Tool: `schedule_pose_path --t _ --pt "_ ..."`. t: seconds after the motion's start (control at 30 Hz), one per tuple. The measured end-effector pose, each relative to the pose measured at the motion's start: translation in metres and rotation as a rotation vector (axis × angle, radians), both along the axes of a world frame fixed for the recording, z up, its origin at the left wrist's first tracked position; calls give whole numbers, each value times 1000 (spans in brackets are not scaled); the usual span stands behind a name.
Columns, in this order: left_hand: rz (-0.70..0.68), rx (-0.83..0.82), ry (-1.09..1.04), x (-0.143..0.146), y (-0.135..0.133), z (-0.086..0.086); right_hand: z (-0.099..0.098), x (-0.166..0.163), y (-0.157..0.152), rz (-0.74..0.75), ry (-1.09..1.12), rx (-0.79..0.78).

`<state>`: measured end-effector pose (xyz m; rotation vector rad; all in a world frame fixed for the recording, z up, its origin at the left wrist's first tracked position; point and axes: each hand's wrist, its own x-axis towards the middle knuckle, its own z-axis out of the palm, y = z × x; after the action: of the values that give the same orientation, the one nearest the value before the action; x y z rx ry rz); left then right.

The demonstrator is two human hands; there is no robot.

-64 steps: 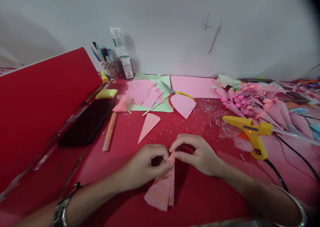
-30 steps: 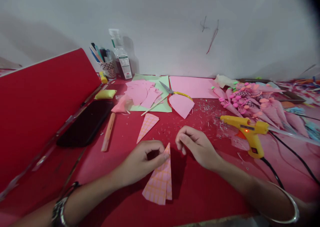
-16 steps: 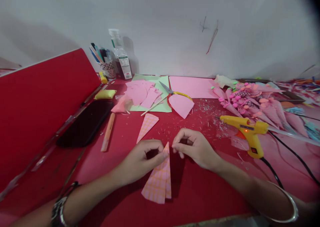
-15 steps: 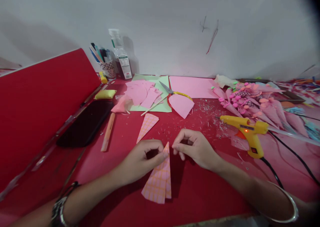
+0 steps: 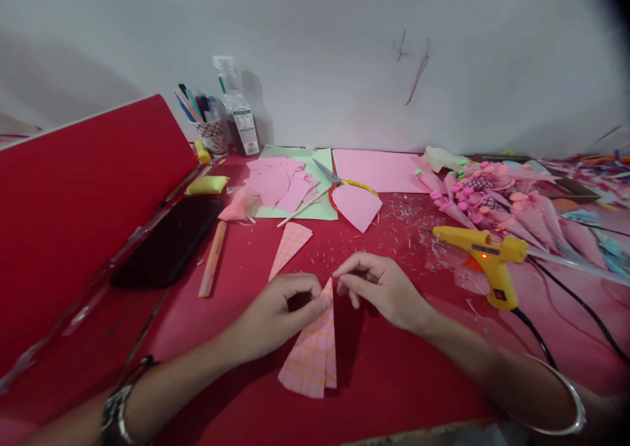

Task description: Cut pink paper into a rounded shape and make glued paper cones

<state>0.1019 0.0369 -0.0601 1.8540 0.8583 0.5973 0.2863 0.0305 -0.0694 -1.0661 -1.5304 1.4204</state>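
Near the front middle of the red table, a pink paper piece with an orange grid [image 5: 312, 354] is folded into a narrow, pointed shape. Its tip points away from me and its wide end faces me. My left hand [image 5: 283, 308] is closed, pinching it near the tip between thumb and fingers. My right hand [image 5: 381, 292] is just right of the tip, index finger reaching to the point, the other fingers loosely curled and holding nothing visible. Beyond my left hand lies a second checked paper piece [image 5: 290, 248], also wedge-shaped.
A yellow glue gun [image 5: 485, 252] with a lit red light lies right, its cord trailing. Behind it are several pink paper cones [image 5: 502, 200]. Scissors [image 5: 337, 180] lie partly under a pink cutout [image 5: 357, 206]. Left are a dark phone-like slab [image 5: 170, 243] and an orange stick [image 5: 213, 259].
My right index finger has stretched forward and left to the paper's tip. My left hand keeps its pinch, and the paper has hardly moved.
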Motion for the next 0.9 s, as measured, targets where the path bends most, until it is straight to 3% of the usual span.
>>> schedule_pose_path --t 0.1,0.2,0.4,0.63,0.73,0.9 --pt "-14 -12 -10 1 0 -1 1 0 -2 13 -66 -12" --pt "-24 -46 -16 2 0 -3 2 1 -5 -10 -101 88" --pt "-82 -28 10 1 -1 -5 3 -2 -9 162 -175 158" --pt "-86 -10 86 1 -1 -4 3 0 -8 148 -270 246" --pt "-94 -22 103 1 -1 -5 3 2 -7 86 -293 235" --pt "-128 -29 114 -1 -2 -4 3 7 0 -194 -171 135"
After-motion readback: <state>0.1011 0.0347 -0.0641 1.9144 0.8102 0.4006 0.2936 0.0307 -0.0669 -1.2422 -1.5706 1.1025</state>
